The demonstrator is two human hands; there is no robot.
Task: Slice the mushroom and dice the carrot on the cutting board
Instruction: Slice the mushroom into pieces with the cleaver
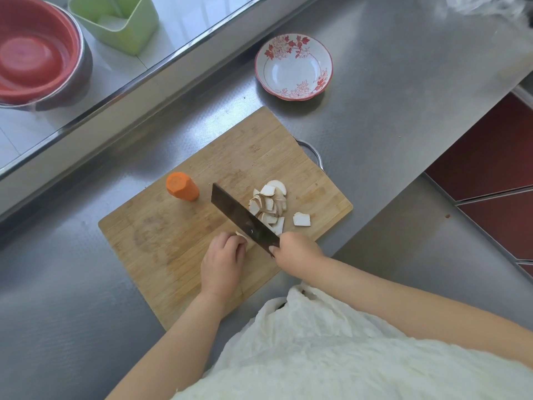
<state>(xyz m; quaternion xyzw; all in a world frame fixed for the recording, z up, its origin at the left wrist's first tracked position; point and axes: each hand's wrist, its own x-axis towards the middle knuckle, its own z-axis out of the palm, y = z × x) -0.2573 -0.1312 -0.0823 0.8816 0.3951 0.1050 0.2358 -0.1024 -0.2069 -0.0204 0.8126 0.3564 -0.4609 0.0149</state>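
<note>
The knife handle is hidden inside the right hand (297, 249); the left hand (223, 256) covers most of the unsliced mushroom piece (240, 234).

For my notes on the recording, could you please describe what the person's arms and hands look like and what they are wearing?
Both forearms are bare, with no sleeves in view. The left hand and right hand wear no gloves, and no rings, watch or bracelets are visible. A crinkled white garment covers the torso below.
</note>
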